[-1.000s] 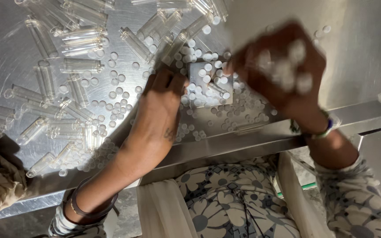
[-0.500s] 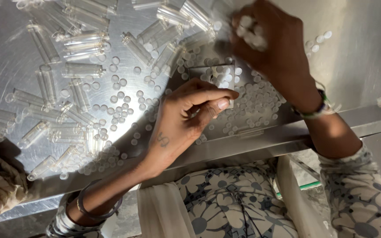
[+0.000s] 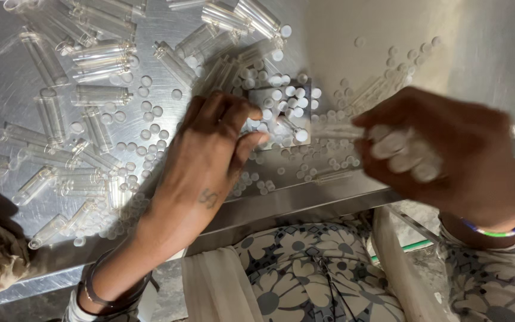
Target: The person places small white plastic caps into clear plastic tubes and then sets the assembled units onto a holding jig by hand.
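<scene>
Brushed steel fills the view — a metal table (image 3: 25,89) whose front lip runs slantwise above the person's flower-printed lap. Small white round caps (image 3: 150,110) and clear plastic tubes (image 3: 99,95) lie loose all over it. A small square metal block (image 3: 281,113) sits near the middle of the table, with caps lying on top of it and heaped around it.

The left hand (image 3: 210,155) rests on the table just left of the block, knuckles up, its fingers curled under and drawn together with the thumb at the block's left edge, touching the caps there. Whether it pinches a cap I cannot tell, because the fingertips are hidden under the hand. Dark bangles ring its wrist, toward the table's front lip.

The right hand (image 3: 448,155) is raised to the right of the block and blurred. It is closed around a handful of white caps (image 3: 400,152) that show pale between the fingers, and its fingertips pinch one clear tube (image 3: 341,131) that points left toward the block. A beaded bracelet circles that wrist.

Most tubes lie well left of and behind the block — some parallel, some crossed.
</scene>
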